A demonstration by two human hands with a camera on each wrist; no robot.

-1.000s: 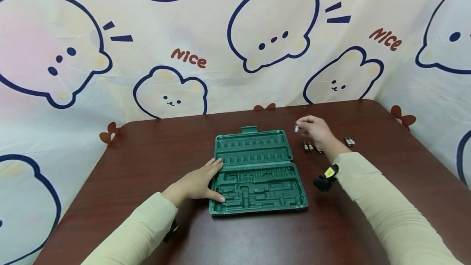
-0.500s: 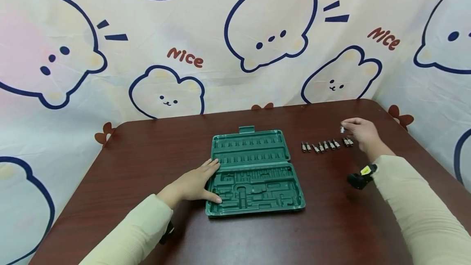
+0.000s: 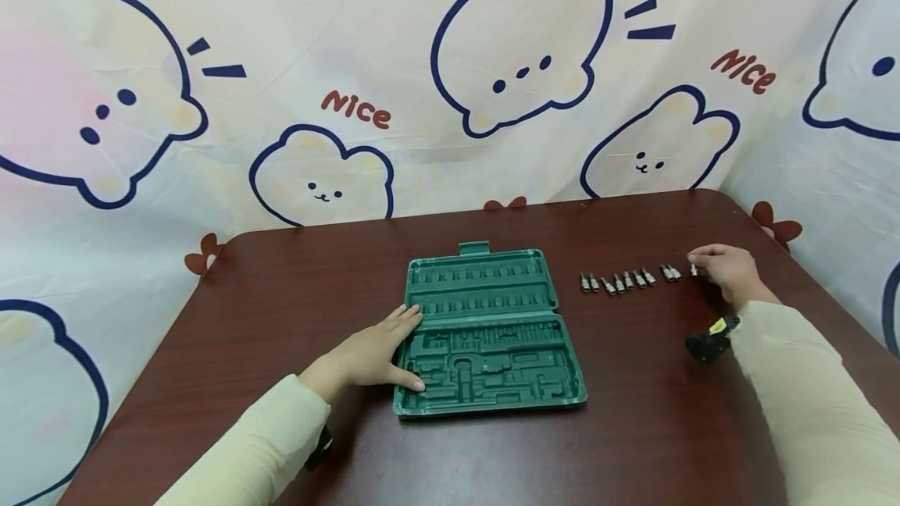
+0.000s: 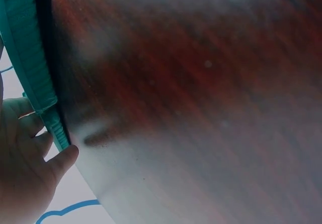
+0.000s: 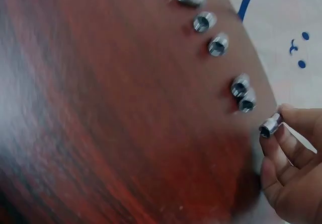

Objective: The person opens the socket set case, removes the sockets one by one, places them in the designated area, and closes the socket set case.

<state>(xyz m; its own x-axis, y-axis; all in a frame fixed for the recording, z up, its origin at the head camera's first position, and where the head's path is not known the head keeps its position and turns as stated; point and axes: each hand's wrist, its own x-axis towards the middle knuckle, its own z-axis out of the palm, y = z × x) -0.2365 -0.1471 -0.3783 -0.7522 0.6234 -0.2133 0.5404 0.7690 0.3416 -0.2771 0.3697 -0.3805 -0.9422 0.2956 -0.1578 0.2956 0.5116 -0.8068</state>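
Note:
A green plastic tool case [image 3: 492,334] lies unfolded on the table, its moulded slots facing up. My left hand [image 3: 373,350] rests on the case's left edge with fingers spread; in the left wrist view that hand [image 4: 30,158] touches the green rim [image 4: 30,48]. At the right end of a row of small metal sockets, my right hand [image 3: 727,268] pinches one socket [image 3: 694,269] between thumb and fingertips. The right wrist view shows this silver socket [image 5: 270,125] with its hollow end toward the camera. Several more sockets [image 3: 626,280] lie in a line right of the case.
The dark red-brown table [image 3: 295,295] reaches back to a cloth backdrop [image 3: 422,162] printed with cartoon bears. A pair of sockets [image 3: 671,272] lies slightly apart from the longer row. A black wrist camera [image 3: 708,343] hangs under my right wrist.
My right hand has carried the socket from beside the case rightward, past the row, and lowered it toward the table at the row's right end. My left hand has stayed on the case.

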